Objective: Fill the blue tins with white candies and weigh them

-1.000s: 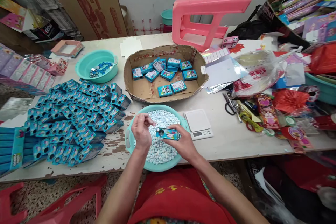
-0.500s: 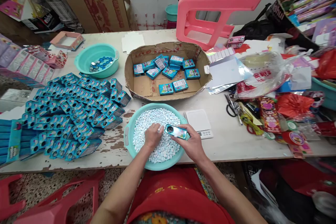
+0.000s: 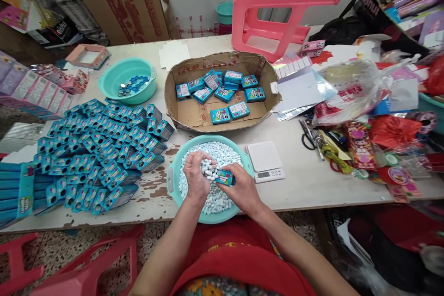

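Observation:
My left hand (image 3: 197,175) is cupped around a small heap of pale blue and white candies (image 3: 208,169), just above the turquoise basin (image 3: 169,180) full of the same candies. Between the thumb and fingers of my right hand (image 3: 244,190) is a small blue candy box (image 3: 225,177), tilted with one end toward the heap. That end of the box touches or nearly touches the candies; its opening is hidden. Beyond the basin, a cut-down cardboard box (image 3: 189,122) holds several similar blue boxes (image 3: 239,110).
Many blue boxes (image 3: 104,148) stand packed together at left. Behind them a second turquoise basin (image 3: 104,84) contains blue round pieces. A white digital scale (image 3: 265,157) lies right of the candies. Scissors (image 3: 308,138), bags and packets clutter the right side; a pink stool (image 3: 239,23) lies at the back.
My left hand has risen from the candies with a handful and turned palm up. My right hand has tilted the blue box and brought its end to that handful.

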`<state>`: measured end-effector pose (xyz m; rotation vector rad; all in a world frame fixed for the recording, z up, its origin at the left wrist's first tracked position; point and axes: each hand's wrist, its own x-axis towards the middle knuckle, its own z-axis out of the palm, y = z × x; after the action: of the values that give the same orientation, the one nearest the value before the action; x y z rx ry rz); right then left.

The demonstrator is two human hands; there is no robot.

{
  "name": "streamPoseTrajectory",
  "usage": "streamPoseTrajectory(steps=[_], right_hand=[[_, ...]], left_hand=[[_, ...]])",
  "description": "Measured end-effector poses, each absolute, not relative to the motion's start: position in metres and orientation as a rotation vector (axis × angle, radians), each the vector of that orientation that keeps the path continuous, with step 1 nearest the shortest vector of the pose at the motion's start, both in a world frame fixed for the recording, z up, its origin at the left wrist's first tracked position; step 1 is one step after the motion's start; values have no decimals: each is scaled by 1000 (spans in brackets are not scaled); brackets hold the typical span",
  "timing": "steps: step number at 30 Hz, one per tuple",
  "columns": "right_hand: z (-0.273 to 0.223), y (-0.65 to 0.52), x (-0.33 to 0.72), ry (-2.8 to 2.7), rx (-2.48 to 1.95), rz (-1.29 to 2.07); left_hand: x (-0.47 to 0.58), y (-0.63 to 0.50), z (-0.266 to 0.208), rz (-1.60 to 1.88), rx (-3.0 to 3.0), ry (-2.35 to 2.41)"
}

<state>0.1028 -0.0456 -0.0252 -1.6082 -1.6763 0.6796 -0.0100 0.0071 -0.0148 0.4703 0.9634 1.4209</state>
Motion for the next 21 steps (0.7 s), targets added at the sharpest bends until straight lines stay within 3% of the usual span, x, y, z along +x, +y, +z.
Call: streamPoseTrajectory(steps=[21], right_hand=[[-18, -37, 106, -1577, -1582, 734]], left_hand=[[-8, 16, -7, 1443, 476, 1011]])
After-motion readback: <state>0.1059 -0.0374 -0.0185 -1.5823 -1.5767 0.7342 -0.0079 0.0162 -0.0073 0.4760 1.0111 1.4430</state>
